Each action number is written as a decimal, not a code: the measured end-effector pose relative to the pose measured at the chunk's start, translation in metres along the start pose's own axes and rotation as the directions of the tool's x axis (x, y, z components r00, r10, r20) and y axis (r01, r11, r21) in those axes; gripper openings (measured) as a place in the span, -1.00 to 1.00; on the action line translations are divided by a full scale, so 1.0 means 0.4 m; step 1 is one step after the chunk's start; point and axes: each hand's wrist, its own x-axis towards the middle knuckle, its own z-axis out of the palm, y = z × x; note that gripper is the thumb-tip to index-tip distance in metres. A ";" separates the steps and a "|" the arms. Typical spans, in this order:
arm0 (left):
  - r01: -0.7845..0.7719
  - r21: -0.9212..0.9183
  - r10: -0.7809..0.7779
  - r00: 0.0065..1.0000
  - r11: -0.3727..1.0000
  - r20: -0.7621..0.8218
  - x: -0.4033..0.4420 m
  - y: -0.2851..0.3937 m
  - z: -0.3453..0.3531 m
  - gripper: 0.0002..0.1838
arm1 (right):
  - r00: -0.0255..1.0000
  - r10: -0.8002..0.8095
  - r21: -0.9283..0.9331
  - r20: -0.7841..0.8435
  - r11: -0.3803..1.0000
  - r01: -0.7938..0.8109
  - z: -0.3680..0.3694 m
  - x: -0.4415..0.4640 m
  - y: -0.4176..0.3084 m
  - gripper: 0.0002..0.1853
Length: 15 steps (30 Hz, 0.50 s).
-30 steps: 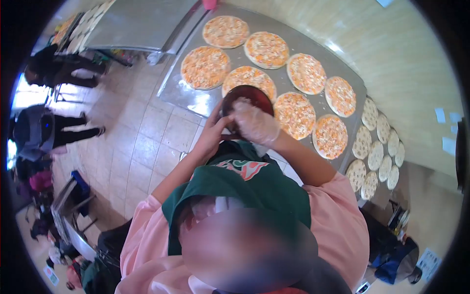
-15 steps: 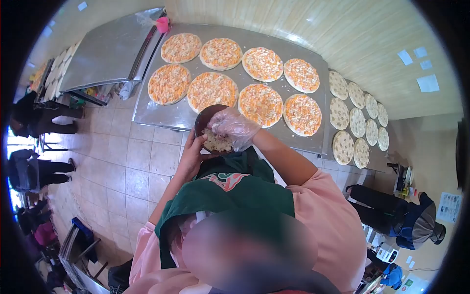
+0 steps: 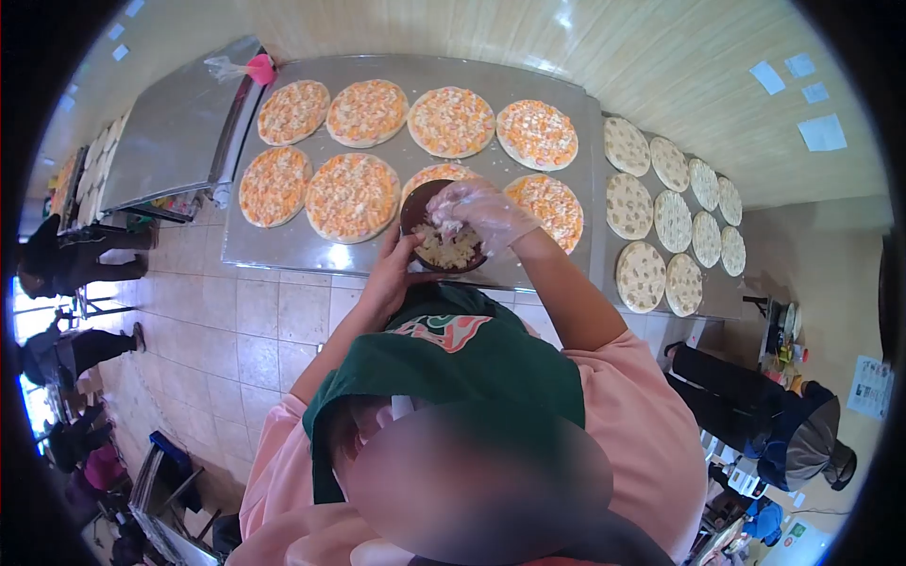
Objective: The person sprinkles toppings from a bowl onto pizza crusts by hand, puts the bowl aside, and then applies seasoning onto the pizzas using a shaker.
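Bare left hand gripping round dark-brown bowl; clear-gloved right hand dipping fingers inside bowl, at crumbly white food; closure unclear.

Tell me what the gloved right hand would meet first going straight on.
The right hand points down into the dark bowl, so it would probably meet the pale crumbly topping first; whether the fingertips already touch it is unclear.

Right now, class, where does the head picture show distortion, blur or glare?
Head view: dark rounded border; the metal table bows along its back edge; a blur covers the lower middle; glare spots the cream wall and whitens the far left.
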 end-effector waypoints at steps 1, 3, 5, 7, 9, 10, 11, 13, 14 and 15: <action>0.005 -0.011 -0.005 1.000 1.000 -0.006 0.020 -0.008 0.023 -0.38 | 0.999 0.020 0.049 -0.030 0.999 -0.018 -0.032 -0.010 -0.014 -0.79; 0.002 -0.022 -0.003 0.998 1.000 -0.066 0.057 -0.019 0.065 -0.50 | 0.993 0.057 0.111 -0.098 0.993 -0.046 -0.087 -0.024 -0.043 -0.80; -0.002 -0.039 -0.002 0.995 0.999 -0.095 0.091 -0.027 0.087 -0.51 | 0.991 0.052 0.090 -0.124 0.995 -0.041 -0.152 -0.025 -0.067 -0.80; -0.021 -0.047 0.016 0.992 0.999 -0.122 0.117 -0.035 0.092 -0.51 | 0.989 0.044 0.068 -0.145 0.997 -0.034 -0.223 -0.018 -0.101 -0.80; -0.039 -0.081 0.025 0.987 0.996 -0.158 0.117 -0.037 0.091 -0.53 | 0.959 -0.026 0.002 -0.281 1.000 0.027 -0.300 -0.005 -0.140 -0.78; -0.055 -0.104 0.036 0.984 0.993 -0.177 0.112 -0.035 0.089 -0.54 | 0.964 -0.014 0.004 -0.267 1.000 0.016 -0.351 0.011 -0.142 -0.78; -0.078 -0.129 0.050 0.977 0.989 -0.205 0.104 -0.035 0.084 -0.55 | 0.947 -0.049 -0.029 -0.317 0.999 0.042 -0.408 0.032 -0.136 -0.79; -0.102 -0.135 0.066 0.966 0.986 -0.249 0.083 -0.037 0.058 -0.55 | 0.933 -0.076 -0.064 -0.351 0.996 0.057 -0.504 0.076 -0.122 -0.80; -0.123 -0.134 0.082 0.957 0.983 -0.278 0.070 -0.039 0.043 -0.54 | 0.921 -0.066 -0.142 -0.384 0.990 0.012 -0.543 0.099 -0.115 -0.78; -0.129 -0.143 0.083 0.953 0.981 -0.293 0.057 -0.042 0.025 -0.54 | 0.908 -0.061 -0.218 -0.415 0.975 -0.034 -0.583 0.124 -0.106 -0.76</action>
